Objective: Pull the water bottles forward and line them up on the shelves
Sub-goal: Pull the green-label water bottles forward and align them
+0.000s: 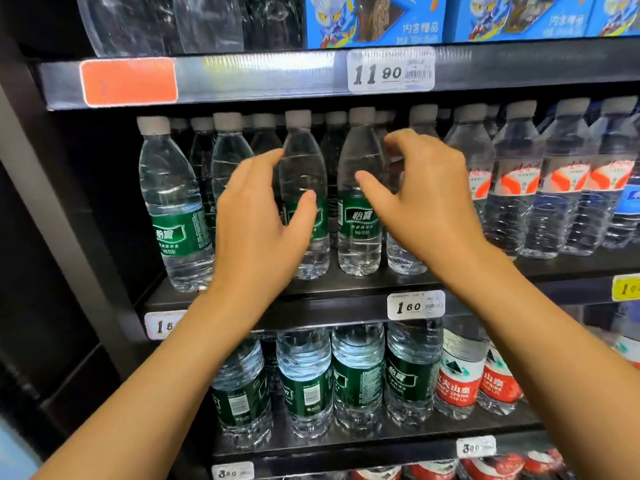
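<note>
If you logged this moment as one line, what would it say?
left hand: open, by green-label bottle | right hand: open, fingers curled near next bottle | middle shelf | nothing gripped

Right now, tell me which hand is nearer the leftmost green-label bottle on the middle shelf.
Left. The left hand hovers just right of the leftmost green-label bottle; the right hand is several bottles farther right.
</note>
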The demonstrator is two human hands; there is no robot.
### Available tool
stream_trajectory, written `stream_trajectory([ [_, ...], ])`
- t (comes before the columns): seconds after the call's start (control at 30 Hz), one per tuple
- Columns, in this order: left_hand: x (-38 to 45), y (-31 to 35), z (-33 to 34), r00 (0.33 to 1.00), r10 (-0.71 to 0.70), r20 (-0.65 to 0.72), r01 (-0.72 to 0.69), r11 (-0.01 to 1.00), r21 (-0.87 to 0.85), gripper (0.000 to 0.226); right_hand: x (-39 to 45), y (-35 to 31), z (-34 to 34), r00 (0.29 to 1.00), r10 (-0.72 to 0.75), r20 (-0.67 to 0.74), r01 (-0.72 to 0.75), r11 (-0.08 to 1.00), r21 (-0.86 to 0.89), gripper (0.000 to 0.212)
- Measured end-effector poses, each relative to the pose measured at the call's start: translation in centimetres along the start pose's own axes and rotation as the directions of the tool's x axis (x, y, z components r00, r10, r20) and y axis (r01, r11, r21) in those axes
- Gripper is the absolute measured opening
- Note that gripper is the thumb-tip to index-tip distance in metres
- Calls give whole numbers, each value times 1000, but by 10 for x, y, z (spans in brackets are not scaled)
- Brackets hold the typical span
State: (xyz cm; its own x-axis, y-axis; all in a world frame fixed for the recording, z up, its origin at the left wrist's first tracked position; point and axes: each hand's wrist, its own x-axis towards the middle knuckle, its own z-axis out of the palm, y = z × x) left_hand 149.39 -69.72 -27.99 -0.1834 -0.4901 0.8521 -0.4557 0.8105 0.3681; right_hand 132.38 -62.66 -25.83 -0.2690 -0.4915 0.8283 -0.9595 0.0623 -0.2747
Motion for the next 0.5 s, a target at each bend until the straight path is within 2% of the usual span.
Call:
stream_trajectory([
  [0.07, -19, -5, -12, 997, -31, -65, 24, 993, -112, 41, -18, 2, -6, 999, 32, -8, -31, 992, 121, 47],
  [0.2, -74, -26, -38, 982, -119, -149, 70, 951, -301, 23, -67, 4, -12, 991, 136, -16, -124, 938, 324, 36],
  [0.37, -154, -66, -47, 942, -326, -84, 272, 884, -381, 28, -142, 1, -3, 972, 228, 59, -229, 860, 456, 31],
  [0.5, -201, -92, -41, 889, -457, -9, 421, 826, -375, 27, -196, -5, 27, 945, 246, 217, -323, 811, 487, 31],
])
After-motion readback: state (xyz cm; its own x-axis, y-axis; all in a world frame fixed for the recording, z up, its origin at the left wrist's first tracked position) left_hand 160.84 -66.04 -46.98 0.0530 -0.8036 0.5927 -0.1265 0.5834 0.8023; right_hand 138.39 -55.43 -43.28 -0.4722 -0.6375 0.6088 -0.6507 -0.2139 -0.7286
